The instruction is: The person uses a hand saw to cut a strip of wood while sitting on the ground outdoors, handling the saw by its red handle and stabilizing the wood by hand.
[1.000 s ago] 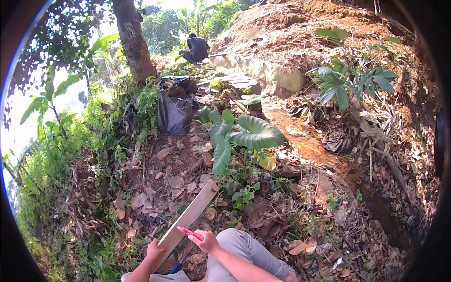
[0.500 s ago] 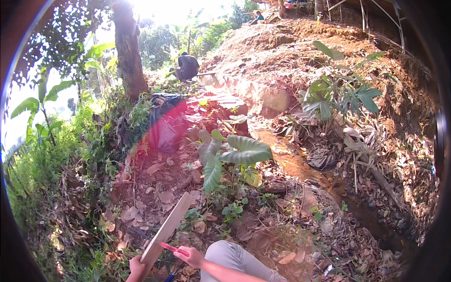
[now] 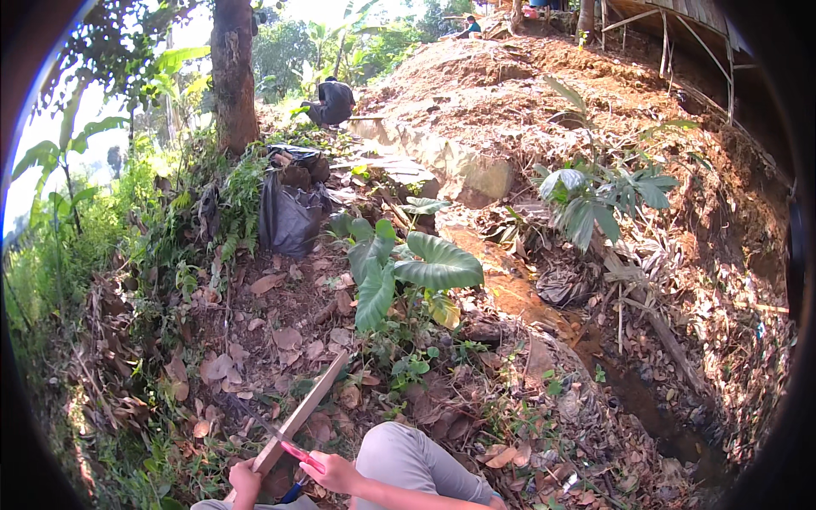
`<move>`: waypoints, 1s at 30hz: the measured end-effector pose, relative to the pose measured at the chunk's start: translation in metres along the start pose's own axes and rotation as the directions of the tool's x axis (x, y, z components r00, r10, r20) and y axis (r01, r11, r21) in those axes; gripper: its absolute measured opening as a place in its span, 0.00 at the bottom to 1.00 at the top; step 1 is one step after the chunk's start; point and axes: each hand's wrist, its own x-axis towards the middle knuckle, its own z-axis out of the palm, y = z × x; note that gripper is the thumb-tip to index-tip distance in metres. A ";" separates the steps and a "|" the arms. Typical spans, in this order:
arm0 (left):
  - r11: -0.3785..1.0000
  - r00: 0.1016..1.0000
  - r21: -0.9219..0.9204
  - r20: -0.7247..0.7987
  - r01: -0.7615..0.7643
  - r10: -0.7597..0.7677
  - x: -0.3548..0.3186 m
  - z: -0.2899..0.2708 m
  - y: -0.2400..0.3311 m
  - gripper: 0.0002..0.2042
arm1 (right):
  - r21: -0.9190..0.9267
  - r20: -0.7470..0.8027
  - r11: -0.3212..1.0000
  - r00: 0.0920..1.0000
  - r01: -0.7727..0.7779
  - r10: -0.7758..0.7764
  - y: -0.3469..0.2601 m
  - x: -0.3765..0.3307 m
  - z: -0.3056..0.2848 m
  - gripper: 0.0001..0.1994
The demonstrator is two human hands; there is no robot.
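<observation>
A pale wooden strip (image 3: 310, 399) slants up and away from my lap. Near its lower end, my left hand (image 3: 245, 480) is closed around it. My right hand (image 3: 337, 473) grips a red-handled tool (image 3: 302, 457); its thin dark blade crosses the strip just beyond my left hand, its exact kind unclear. Below the strip, between my hands, a blue-handled object (image 3: 293, 491) partly shows. My bent knee in grey trousers (image 3: 398, 459) is beside my right forearm.
Dry leaves cover the slope, with a broad-leaved plant (image 3: 438, 262) ahead. A muddy channel (image 3: 654, 404) runs along the right. Beyond are a black plastic bag (image 3: 291, 219), a tree trunk (image 3: 233, 81) and a crouching person (image 3: 334, 102) in dark clothes; another person sits farther uphill.
The red-handled tool and my right hand have moved slightly down and left, and the blade now shows across the strip. My view has shifted a little, and the red glare is gone.
</observation>
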 end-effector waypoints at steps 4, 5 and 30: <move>1.000 1.000 -0.015 -0.013 0.009 -0.009 0.000 0.005 -0.003 0.23 | 0.003 0.002 0.999 0.999 -0.043 0.043 -0.011 -0.009 -0.008 0.16; 0.999 0.999 -0.021 -0.044 -0.026 0.026 0.004 0.008 -0.008 0.22 | 0.001 -0.006 0.999 0.999 -0.032 0.032 -0.001 -0.008 -0.004 0.16; 0.995 0.989 -0.055 0.119 -0.083 0.089 0.025 0.024 0.019 0.17 | -0.016 -0.264 1.000 0.964 -0.014 0.010 0.008 0.042 0.035 0.12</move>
